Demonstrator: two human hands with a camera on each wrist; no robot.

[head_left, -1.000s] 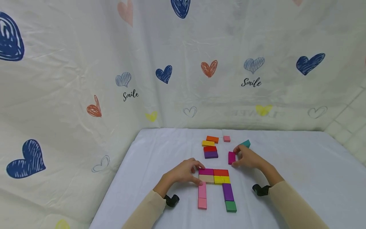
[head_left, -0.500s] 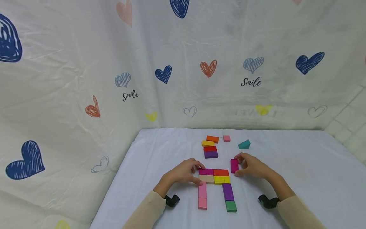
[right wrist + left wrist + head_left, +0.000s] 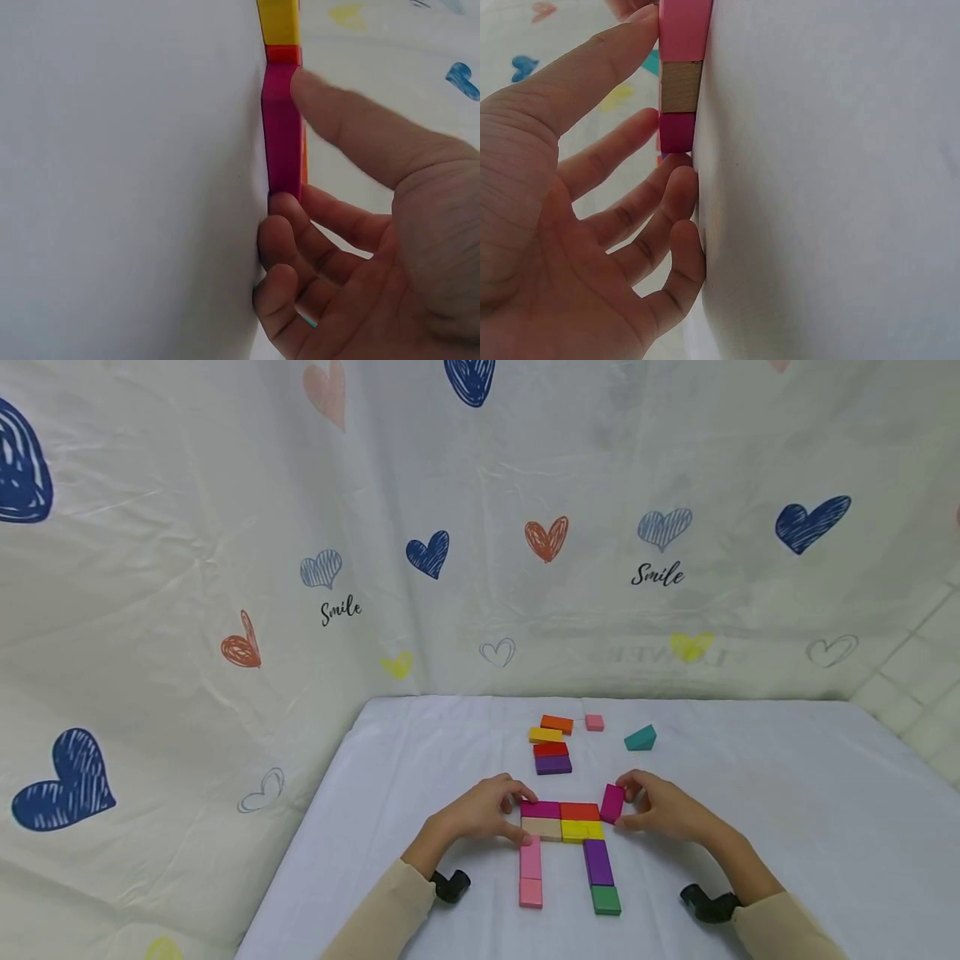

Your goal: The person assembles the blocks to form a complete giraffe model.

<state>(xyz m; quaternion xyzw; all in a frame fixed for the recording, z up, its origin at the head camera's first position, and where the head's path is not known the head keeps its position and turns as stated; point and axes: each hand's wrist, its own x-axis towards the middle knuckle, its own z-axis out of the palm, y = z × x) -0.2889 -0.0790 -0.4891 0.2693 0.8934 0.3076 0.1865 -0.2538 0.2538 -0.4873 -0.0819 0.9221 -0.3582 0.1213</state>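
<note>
"Report the left side first. Pose?"

"With 12 o'clock pointing away from the wearer, I have the left hand (image 3: 483,810) entering from 7 o'clock, thumb extended toward 4."

"Blocks there?"

"The left magenta block (image 3: 542,810) lies flat against the tan block (image 3: 543,829), which is on its 6 o'clock side. Below that, the upper pink block (image 3: 530,860) runs lengthwise toward 6."

"State of that hand?"

"I record it relaxed: thumb and index parted, thumb tip touching the upper pink block, index fingertip at the left magenta block, other fingers loosely bent."

"Moving right?"

"The red block (image 3: 580,812) adjoins the left magenta block at 3 o'clock; the yellow block (image 3: 582,832) sits directly beneath the red. A purple block (image 3: 597,862) extends from the yellow toward 6."

"And the right hand?"

"I see the right hand (image 3: 667,808) entering from 5 o'clock, fingers pointing to 10. The right magenta block (image 3: 612,804) is a plain, glossy oblong at the red block's 3 o'clock end, slanted toward 1."

"Grip?"

"Closed on it: I confirm the right magenta block pinched between thumb and fingers. A teal wedge (image 3: 641,739) lies apart, at its 1 o'clock."
</note>
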